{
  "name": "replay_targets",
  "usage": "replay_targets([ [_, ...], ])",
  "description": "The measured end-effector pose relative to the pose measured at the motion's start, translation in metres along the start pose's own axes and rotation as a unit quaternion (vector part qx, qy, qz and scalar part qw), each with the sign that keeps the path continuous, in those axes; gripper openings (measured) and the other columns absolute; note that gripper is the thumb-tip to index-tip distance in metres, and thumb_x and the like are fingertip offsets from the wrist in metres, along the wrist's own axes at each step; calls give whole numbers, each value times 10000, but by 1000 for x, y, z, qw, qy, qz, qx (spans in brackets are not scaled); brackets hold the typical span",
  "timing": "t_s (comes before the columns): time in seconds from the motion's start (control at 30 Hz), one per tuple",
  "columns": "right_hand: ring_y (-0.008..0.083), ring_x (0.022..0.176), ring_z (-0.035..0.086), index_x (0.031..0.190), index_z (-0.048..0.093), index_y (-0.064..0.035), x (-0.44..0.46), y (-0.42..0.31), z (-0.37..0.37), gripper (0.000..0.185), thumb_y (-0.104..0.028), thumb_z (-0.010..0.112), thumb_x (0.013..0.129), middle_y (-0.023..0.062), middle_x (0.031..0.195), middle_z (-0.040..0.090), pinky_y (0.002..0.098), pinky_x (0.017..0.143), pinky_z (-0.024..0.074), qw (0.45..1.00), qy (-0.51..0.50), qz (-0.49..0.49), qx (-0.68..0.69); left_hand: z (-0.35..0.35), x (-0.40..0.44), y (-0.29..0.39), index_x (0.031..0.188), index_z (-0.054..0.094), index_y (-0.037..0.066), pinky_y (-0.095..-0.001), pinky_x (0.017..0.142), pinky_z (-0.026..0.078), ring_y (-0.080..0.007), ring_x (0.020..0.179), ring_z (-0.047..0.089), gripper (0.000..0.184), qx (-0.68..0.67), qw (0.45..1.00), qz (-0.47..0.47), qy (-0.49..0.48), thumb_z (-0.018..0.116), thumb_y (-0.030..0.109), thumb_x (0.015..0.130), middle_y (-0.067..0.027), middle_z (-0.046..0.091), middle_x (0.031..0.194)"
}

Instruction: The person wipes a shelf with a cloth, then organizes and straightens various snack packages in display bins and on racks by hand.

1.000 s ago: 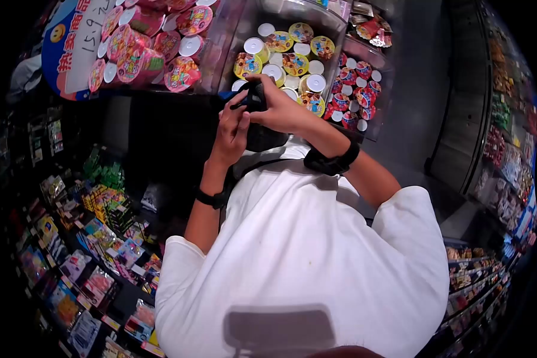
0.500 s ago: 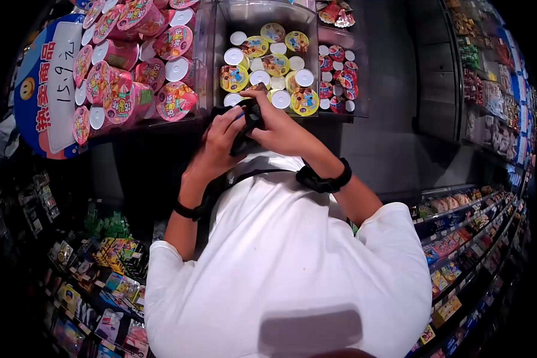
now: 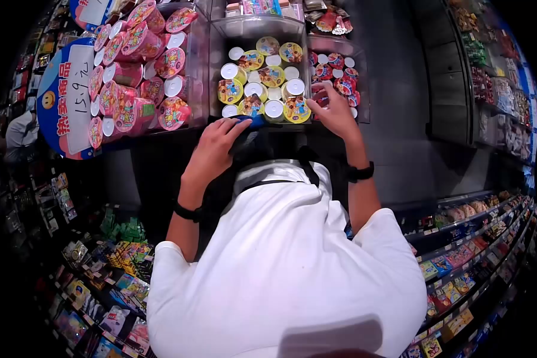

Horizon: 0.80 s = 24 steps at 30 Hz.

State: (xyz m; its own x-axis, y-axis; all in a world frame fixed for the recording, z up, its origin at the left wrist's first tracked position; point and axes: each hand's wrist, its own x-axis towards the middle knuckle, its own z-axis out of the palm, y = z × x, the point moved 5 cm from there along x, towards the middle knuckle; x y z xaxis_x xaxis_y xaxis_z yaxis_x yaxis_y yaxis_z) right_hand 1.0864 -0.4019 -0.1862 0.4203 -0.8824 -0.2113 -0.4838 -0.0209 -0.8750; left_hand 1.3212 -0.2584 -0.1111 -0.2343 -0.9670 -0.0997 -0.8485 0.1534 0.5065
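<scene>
A shop floor on display: a price sign (image 3: 65, 98) handwritten 15.9 yuan stands near ten o'clock, clear bins (image 3: 244, 30) brim with lidded cups (image 3: 271, 76) at twelve, and shelved packages (image 3: 441, 264) line four and eight o'clock.

One bare left hand (image 3: 213, 146), one bare right hand (image 3: 337, 112). Two black wristbands (image 3: 361, 173). One blue-and-black object (image 3: 255, 122) at left hand. Ahead, between hands: seven yellow printed round lids (image 3: 271, 76) showing. Left of grip: over ten pink round cups (image 3: 173, 113), two blue price signs (image 3: 71, 98). By right hand: at least five red round cups (image 3: 344, 85).
</scene>
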Motion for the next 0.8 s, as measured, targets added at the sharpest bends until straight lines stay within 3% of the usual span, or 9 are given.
replay_targets([
  [0.03, 239, 848, 652, 1157, 565, -14, 2, 1, 8, 429, -249, 704, 826, 145, 955, 654, 358, 753, 518, 999, -21, -22, -39, 3, 4, 10, 1320, 511, 99, -394, 980, 416, -311, 1133, 525, 752, 75, 997, 9, -14, 632, -112, 609, -117, 567, 1182],
  [0.1, 327, 939, 615, 1161, 569, -19, -4, -6, 18, 460, -282, 713, 813, 158, 1012, 585, 414, 816, 496, 986, -15, -94, -139, 9, 17, 23, 1307, 512, 84, -411, 977, 421, -318, 1090, 535, 764, 70, 997, 1, -18, 587, -135, 580, -123, 588, 1133],
  [0.23, 337, 972, 596, 1140, 568, -31, -9, 1, 19, 392, -215, 691, 816, 149, 1050, 565, 431, 829, 493, 976, 15, -174, -130, 27, 41, 42, 1281, 520, 81, -406, 929, 439, -317, 1016, 554, 721, 72, 997, 22, -27, 602, -110, 591, -120, 603, 1078],
  [0.43, 287, 858, 652, 1097, 585, -15, -3, 22, 10, 248, -74, 583, 856, 147, 968, 640, 363, 741, 519, 989, 18, -145, 27, 77, 79, 79, 1227, 564, 80, -390, 945, 422, -283, 1044, 543, 665, 23, 995, 100, -14, 620, -87, 587, -90, 597, 1072],
  [0.5, 199, 834, 640, 1113, 590, 4, -2, 24, 7, 247, -94, 584, 886, 122, 964, 652, 313, 730, 509, 992, -14, -123, 35, 78, 79, 81, 1220, 570, 111, -397, 950, 411, -279, 1084, 531, 638, 22, 996, 90, -18, 661, -46, 608, -73, 591, 1106],
  [0.63, 203, 770, 638, 1088, 603, -4, 0, 21, 7, 239, -88, 589, 864, 124, 970, 662, 327, 707, 504, 983, -1, -182, -19, 71, 59, 64, 1231, 568, 130, -402, 964, 412, -290, 1119, 522, 692, -32, 997, 71, 3, 649, -87, 579, -70, 590, 1167],
  [0.7, 194, 767, 639, 1082, 612, -19, -1, 19, 5, 238, -94, 593, 857, 119, 957, 665, 327, 699, 501, 990, -37, -131, -34, 60, 49, 54, 1235, 566, 129, -402, 963, 418, -295, 1114, 527, 708, -34, 996, 76, 40, 638, -108, 573, -74, 591, 1170],
  [0.73, 265, 764, 650, 1056, 625, -40, -2, 14, 2, 232, -121, 592, 840, 136, 885, 656, 358, 677, 507, 991, -30, -129, -27, 55, 44, 45, 1237, 566, 127, -405, 961, 421, -298, 1114, 533, 708, -33, 997, 60, 38, 630, -114, 575, -77, 590, 1175],
  [0.8, 248, 700, 654, 1036, 647, -54, 0, 19, 0, 216, -126, 595, 839, 125, 856, 678, 343, 639, 507, 992, -27, -119, -18, 44, 33, 28, 1227, 575, 122, -406, 956, 434, -301, 1106, 542, 702, -37, 997, 42, 60, 632, -119, 571, -79, 597, 1171],
])
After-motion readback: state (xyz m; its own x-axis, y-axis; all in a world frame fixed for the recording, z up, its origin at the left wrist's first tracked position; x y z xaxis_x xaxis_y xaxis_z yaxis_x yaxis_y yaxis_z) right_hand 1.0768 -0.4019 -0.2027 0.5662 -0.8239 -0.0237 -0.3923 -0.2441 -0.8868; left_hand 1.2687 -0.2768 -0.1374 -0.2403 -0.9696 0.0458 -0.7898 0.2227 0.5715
